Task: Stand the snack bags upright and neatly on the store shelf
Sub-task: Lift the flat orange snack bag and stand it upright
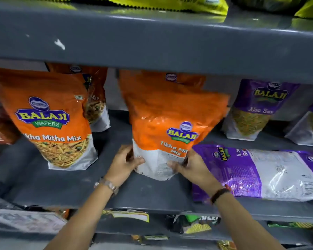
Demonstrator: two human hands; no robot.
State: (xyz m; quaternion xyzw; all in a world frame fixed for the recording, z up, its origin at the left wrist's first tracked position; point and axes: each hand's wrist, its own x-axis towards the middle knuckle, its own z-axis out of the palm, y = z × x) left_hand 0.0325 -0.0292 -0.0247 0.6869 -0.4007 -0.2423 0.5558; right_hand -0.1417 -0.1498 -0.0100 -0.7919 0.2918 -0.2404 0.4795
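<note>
Middle orange bag (pixel 163 123) is being stood up, base pinched by fingers of left hand (pixel 124 162) and right hand (pixel 192 168); flat purple bag (pixel 257 174), just right, probably gets lifted next.

Held bag (pixel 170 123): shelf (pixel 148 193) centre; standing bag (pixel 49 120) at 9 o'clock; lying bag (pixel 260 174) at 3 o'clock

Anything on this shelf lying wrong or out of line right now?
Yes. The purple bag lies flat on its side at the shelf's front right, while the bags around it stand upright.
</note>
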